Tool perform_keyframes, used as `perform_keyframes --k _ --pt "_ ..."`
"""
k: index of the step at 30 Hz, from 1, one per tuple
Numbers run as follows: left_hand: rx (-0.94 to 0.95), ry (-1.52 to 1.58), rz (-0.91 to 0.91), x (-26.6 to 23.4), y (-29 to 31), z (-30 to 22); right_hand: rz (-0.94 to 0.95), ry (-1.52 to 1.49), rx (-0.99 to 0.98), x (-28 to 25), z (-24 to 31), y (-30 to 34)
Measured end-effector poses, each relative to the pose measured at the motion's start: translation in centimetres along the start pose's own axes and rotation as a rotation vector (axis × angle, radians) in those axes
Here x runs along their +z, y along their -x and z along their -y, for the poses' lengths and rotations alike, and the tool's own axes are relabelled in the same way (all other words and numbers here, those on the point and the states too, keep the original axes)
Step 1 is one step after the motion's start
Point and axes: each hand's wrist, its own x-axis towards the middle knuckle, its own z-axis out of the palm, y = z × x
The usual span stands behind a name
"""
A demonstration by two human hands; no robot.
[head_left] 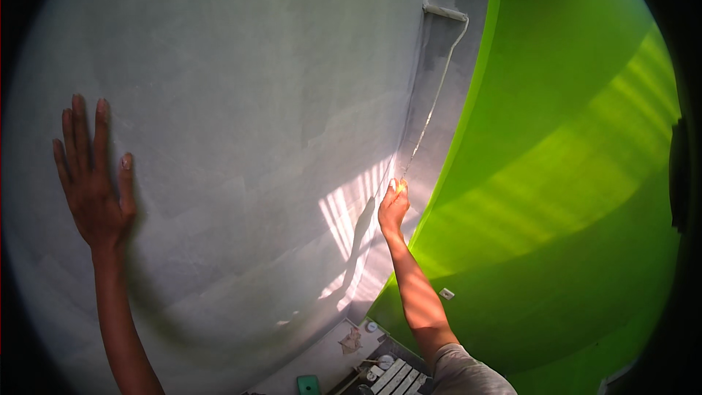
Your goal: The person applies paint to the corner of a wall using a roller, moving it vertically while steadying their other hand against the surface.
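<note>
My left hand (95, 190) lies spread against the pale grey wall (241, 102), its fingers stretched upward and nothing in it. Stretched out ahead, my right hand (394, 206) is closed round the handle end of a paint roller. The roller's long thin rod (436, 99) runs up from my fist and bends at the top. Its narrow white roller head (445, 12) is against the grey strip of wall at the corner, beside a darker, wet-looking patch (472, 4). My fingers hide most of the grip.
A bright green wall (556, 124) stands to the right, with a small white socket (447, 293) low on it. Below are a white slatted stool (398, 379), a green box-like object (308, 385), a round white container (385, 360) and a crumpled brownish scrap (350, 341).
</note>
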Motion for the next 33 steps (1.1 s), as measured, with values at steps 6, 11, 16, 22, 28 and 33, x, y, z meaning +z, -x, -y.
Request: perform_keyframes --k 6,11,16,22,28,33 --pt "0.0 -0.007 0.012 0.0 -0.1 0.1 -0.05 0.061 -0.045 -0.2 -4.1 3.4" --pt "0.004 0.004 0.007 0.1 0.0 0.0 -0.064 0.035 -0.008 -0.1 -4.9 4.4" --pt "-0.007 0.022 0.009 0.2 0.2 0.0 -0.049 0.042 -0.035 0.3 -2.7 1.3" --pt "-0.013 0.0 0.052 -0.2 0.3 0.2 -0.049 0.013 -0.032 0.4 3.8 -3.3" --pt "-0.036 0.052 0.068 0.0 0.2 -0.5 -0.038 0.006 -0.055 0.2 9.0 -8.4" --pt "-0.045 0.084 0.078 -0.4 0.1 -0.4 -0.064 0.029 -0.083 1.2 11.2 -12.0"
